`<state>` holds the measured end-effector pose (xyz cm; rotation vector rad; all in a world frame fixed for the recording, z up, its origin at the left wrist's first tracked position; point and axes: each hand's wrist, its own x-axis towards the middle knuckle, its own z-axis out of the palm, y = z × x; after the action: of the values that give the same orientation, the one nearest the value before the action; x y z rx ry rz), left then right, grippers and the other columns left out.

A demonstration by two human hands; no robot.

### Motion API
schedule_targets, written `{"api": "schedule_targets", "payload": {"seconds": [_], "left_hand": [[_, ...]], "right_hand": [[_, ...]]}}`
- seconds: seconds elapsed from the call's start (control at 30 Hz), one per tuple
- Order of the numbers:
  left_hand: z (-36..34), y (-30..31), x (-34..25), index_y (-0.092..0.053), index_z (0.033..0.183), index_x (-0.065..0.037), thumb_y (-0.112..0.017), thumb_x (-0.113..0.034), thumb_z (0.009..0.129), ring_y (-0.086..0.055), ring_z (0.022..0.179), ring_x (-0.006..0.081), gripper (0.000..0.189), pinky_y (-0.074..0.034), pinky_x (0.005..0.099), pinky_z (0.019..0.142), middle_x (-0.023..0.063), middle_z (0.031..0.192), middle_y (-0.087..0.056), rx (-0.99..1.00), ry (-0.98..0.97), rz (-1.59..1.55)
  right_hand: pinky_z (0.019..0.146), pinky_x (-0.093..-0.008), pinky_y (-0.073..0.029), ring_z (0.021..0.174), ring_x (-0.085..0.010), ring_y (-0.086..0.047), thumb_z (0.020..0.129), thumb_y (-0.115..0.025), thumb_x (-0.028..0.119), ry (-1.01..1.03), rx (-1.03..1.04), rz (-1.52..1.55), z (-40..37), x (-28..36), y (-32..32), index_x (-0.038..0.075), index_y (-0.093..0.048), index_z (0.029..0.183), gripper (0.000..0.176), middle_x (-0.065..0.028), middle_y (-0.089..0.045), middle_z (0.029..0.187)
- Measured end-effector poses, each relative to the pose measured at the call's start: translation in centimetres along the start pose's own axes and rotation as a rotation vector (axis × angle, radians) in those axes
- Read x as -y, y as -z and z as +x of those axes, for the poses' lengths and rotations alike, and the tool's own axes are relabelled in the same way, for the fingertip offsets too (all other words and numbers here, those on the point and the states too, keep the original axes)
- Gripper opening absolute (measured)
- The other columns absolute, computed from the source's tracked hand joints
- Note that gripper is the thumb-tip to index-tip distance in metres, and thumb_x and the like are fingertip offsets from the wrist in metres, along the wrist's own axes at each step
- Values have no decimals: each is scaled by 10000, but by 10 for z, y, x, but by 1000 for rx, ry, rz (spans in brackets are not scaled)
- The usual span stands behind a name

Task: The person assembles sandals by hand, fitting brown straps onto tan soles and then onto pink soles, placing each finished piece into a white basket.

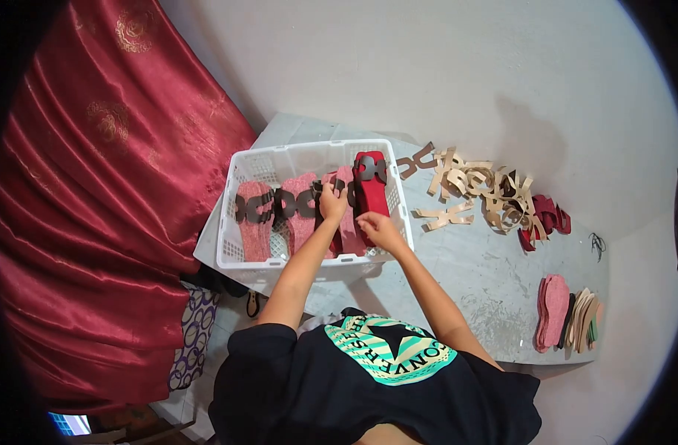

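Observation:
A white plastic basket (239, 256) holds several slippers standing in rows, pink ones (255, 241) with dark brown cut-out straps among them. At its right end stands a red slipper (372, 194) with a dark strap (370, 169) across its upper part. My left hand (333, 202) reaches into the middle of the basket, its fingers closed at the strap of a pink slipper (348, 230). Beside the red slipper's lower side is my right hand (380, 231), with thumb and fingers pinched at its edge. The exact fingertip contact is partly hidden.
The grey table (458, 285) bears a pile of beige straps (465, 178), dark red pieces (550, 215), a stack of pink soles (553, 311) and beige soles (580, 319). A red satin curtain (124, 208) hangs at left; a wall (428, 67) stands behind.

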<state>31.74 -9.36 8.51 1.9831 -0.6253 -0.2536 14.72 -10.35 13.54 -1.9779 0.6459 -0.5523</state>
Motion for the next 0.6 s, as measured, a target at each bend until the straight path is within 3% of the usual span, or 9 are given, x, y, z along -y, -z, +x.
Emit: {"api": "schedule_targets", "payload": {"seconds": [0.13,0.2,0.27,0.33,0.37,0.5,0.6], "left_hand": [[-4,-5,4,-487,846,-60,-706,-257,714,-612,748,343,323,-459,431,656,143,764,-622,-52,26,-37],[-3,-6,8,-488,840,-60,-710,-262,712,-610,748,348,326,-457,432,656,146,760,-622,-58,38,-63],[-5,-4,12,-489,836,-59,-713,-267,712,-610,740,347,330,-457,431,654,143,756,-622,-75,35,-16],[-5,-4,17,-488,836,-63,-715,-269,712,-609,739,346,331,-457,432,654,140,752,-621,-71,24,-13],[-5,-5,19,-486,833,-66,-720,-268,709,-612,734,337,333,-458,426,652,131,749,-622,-60,30,-19],[-10,-3,11,-479,829,-74,-735,-261,696,-624,716,304,344,-465,403,648,103,739,-626,-34,63,-31],[-11,-2,9,-478,823,-74,-742,-252,690,-631,712,286,345,-467,390,641,91,736,-631,-38,100,-15]], "right_hand": [[612,-313,-477,631,-186,-601,837,-580,178,-52,77,-102,-3,5,-7,7,-635,959,218,-129,-627,720],[619,-342,-481,608,-225,-602,847,-566,213,141,251,-242,2,-7,-12,23,-641,967,237,-125,-618,687],[634,-362,-481,635,-270,-612,863,-546,252,72,348,-246,5,-12,-19,53,-626,1043,281,-145,-625,697],[660,-361,-480,702,-302,-620,876,-532,255,-107,598,-313,8,2,-22,77,-561,1171,345,-196,-633,798],[726,-382,-472,801,-339,-615,881,-518,303,-19,608,-363,7,-9,-28,94,-481,1265,438,-240,-617,909],[839,-423,-431,929,-374,-581,880,-476,388,-135,717,-453,12,-14,-36,111,-435,1308,511,-258,-591,998],[845,-418,-430,933,-375,-579,886,-466,362,-148,749,-447,14,-29,-41,124,-427,1313,490,-257,-586,1013]]}}
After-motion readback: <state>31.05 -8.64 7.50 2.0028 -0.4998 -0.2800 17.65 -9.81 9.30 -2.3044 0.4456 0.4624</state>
